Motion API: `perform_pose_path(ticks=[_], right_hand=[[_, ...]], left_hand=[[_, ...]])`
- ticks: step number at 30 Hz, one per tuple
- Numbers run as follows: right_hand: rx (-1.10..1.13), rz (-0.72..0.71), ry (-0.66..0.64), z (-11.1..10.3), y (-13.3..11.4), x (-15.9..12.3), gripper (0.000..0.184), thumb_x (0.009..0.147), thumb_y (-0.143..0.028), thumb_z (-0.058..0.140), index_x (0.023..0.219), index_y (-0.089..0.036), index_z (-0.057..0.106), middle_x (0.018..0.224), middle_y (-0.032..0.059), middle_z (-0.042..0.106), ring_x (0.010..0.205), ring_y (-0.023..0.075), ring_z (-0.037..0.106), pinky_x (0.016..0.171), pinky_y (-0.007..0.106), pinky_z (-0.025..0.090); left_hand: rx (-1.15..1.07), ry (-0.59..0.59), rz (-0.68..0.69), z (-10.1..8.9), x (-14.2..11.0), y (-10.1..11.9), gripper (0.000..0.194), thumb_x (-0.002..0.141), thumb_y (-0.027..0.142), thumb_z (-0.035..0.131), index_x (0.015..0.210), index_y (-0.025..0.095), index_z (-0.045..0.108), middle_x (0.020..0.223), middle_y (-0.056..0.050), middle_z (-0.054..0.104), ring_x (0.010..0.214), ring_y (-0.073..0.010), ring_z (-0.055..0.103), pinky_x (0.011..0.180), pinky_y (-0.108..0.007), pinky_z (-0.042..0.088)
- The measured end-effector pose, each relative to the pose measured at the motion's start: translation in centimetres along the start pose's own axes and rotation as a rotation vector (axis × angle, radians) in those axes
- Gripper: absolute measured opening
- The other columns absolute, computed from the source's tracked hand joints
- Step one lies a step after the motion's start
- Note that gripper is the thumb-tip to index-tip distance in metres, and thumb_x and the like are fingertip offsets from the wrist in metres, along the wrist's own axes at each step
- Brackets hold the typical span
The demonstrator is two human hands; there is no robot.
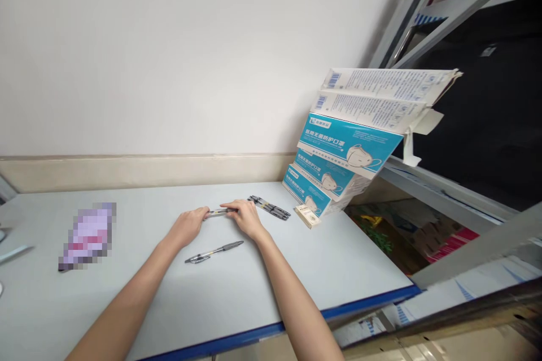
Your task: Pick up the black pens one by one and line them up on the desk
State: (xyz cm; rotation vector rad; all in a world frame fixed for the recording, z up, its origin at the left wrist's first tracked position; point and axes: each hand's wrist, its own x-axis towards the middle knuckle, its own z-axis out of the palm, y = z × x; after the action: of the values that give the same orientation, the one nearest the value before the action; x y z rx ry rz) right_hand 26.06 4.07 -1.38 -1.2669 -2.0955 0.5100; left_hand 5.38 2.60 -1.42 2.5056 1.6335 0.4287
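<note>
Between my two hands lies a pen point(218, 212), gripped at both ends a little above or on the white tabletop; I cannot tell which. My left hand point(191, 224) is closed around its left end. At the right end, the fingers of my right hand point(243, 216) close on it, the index finger stretched along the top. Closer to me, a second grey and clear pen point(214, 251) rests on the table, touched by neither hand. Just right of my right hand, several similar pens point(269, 207) lie side by side in a bunch.
Teal and white mask boxes point(351, 146) are stacked at the back right, with a small cream box point(307, 216) before them. A blurred purple packet point(88, 234) lies on the left. The table's blue edge point(372, 300) runs along the front, and a metal shelf point(436, 189) stands at right.
</note>
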Motion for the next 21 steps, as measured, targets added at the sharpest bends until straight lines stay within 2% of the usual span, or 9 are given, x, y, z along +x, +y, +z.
perform_pose_path(ticks=[3, 6, 8, 10, 13, 15, 17, 19, 21], right_hand=[[-0.002, 0.027, 0.014, 0.0, 0.6, -0.2, 0.032, 0.080, -0.017, 0.053, 0.108, -0.029, 0.063, 0.100, 0.0024, 0.065, 0.097, 0.0185, 0.052, 0.089, 0.034, 0.031], [0.137, 0.067, -0.055, 0.0, 1.1, -0.2, 0.048, 0.075, -0.033, 0.061, 0.122, -0.027, 0.053, 0.104, 0.0023, 0.064, 0.091, 0.0174, 0.056, 0.084, 0.031, 0.037], [0.151, 0.086, -0.091, 0.1, 1.1, -0.2, 0.038, 0.079, -0.038, 0.055, 0.115, -0.025, 0.059, 0.094, 0.0023, 0.068, 0.084, 0.0173, 0.058, 0.079, 0.030, 0.039], [0.105, 0.084, -0.086, 0.4, 0.8, -0.2, 0.026, 0.082, -0.036, 0.051, 0.098, -0.024, 0.067, 0.083, 0.0023, 0.069, 0.080, 0.0175, 0.059, 0.078, 0.029, 0.039], [0.028, 0.062, -0.002, 0.9, 0.6, -0.3, 0.017, 0.079, -0.030, 0.056, 0.090, -0.025, 0.069, 0.089, 0.0022, 0.068, 0.089, 0.0184, 0.057, 0.083, 0.030, 0.036], [0.031, 0.054, 0.028, 1.1, 0.5, -0.3, 0.020, 0.080, -0.031, 0.055, 0.096, -0.025, 0.066, 0.098, 0.0018, 0.067, 0.096, 0.0185, 0.055, 0.088, 0.032, 0.033], [0.080, 0.067, -0.004, 1.1, 0.5, -0.2, 0.027, 0.085, -0.035, 0.047, 0.103, -0.025, 0.063, 0.096, 0.0016, 0.067, 0.095, 0.0175, 0.056, 0.087, 0.031, 0.034], [0.116, 0.085, -0.061, 0.9, 0.4, -0.1, 0.031, 0.089, -0.036, 0.039, 0.101, -0.024, 0.065, 0.086, 0.0013, 0.069, 0.087, 0.0166, 0.058, 0.082, 0.029, 0.037], [0.101, 0.067, -0.072, 0.6, 0.3, 0.0, 0.026, 0.086, -0.033, 0.044, 0.093, -0.023, 0.068, 0.081, 0.0009, 0.069, 0.083, 0.0165, 0.059, 0.078, 0.027, 0.038]], left_hand=[[-0.018, 0.008, -0.049, -0.2, -0.1, -0.2, 0.027, 0.090, 0.028, 0.024, 0.078, 0.022, 0.047, 0.073, -0.001, 0.060, 0.063, -0.0153, 0.054, 0.059, -0.025, 0.033], [-0.027, 0.003, -0.044, -0.4, -0.4, -0.4, 0.027, 0.090, 0.029, 0.024, 0.079, 0.022, 0.048, 0.076, -0.002, 0.061, 0.066, -0.0155, 0.055, 0.060, -0.025, 0.033], [-0.020, 0.003, -0.018, -0.4, -0.5, -0.3, 0.027, 0.090, 0.029, 0.024, 0.079, 0.022, 0.048, 0.077, -0.002, 0.062, 0.067, -0.0160, 0.055, 0.060, -0.025, 0.033], [-0.013, 0.003, -0.005, -0.4, -0.5, -0.1, 0.027, 0.090, 0.028, 0.024, 0.079, 0.022, 0.047, 0.077, -0.002, 0.062, 0.067, -0.0163, 0.055, 0.060, -0.025, 0.033], [-0.002, 0.006, -0.024, -0.4, -0.4, 0.0, 0.026, 0.090, 0.027, 0.024, 0.078, 0.022, 0.047, 0.077, -0.002, 0.062, 0.067, -0.0163, 0.055, 0.060, -0.025, 0.032], [0.008, 0.015, -0.028, -0.5, -0.4, 0.0, 0.025, 0.089, 0.027, 0.025, 0.077, 0.022, 0.046, 0.075, -0.002, 0.062, 0.067, -0.0164, 0.055, 0.059, -0.025, 0.032], [0.013, 0.024, -0.016, -0.5, -0.4, -0.1, 0.024, 0.089, 0.026, 0.025, 0.077, 0.022, 0.046, 0.075, -0.002, 0.061, 0.067, -0.0165, 0.055, 0.059, -0.025, 0.032], [0.016, 0.029, -0.004, -0.4, -0.4, -0.2, 0.024, 0.089, 0.026, 0.025, 0.078, 0.022, 0.046, 0.075, -0.002, 0.061, 0.066, -0.0165, 0.055, 0.060, -0.025, 0.031], [0.018, 0.025, 0.000, -0.3, -0.4, -0.3, 0.024, 0.089, 0.026, 0.025, 0.078, 0.022, 0.046, 0.075, -0.002, 0.061, 0.066, -0.0164, 0.055, 0.059, -0.025, 0.031]])
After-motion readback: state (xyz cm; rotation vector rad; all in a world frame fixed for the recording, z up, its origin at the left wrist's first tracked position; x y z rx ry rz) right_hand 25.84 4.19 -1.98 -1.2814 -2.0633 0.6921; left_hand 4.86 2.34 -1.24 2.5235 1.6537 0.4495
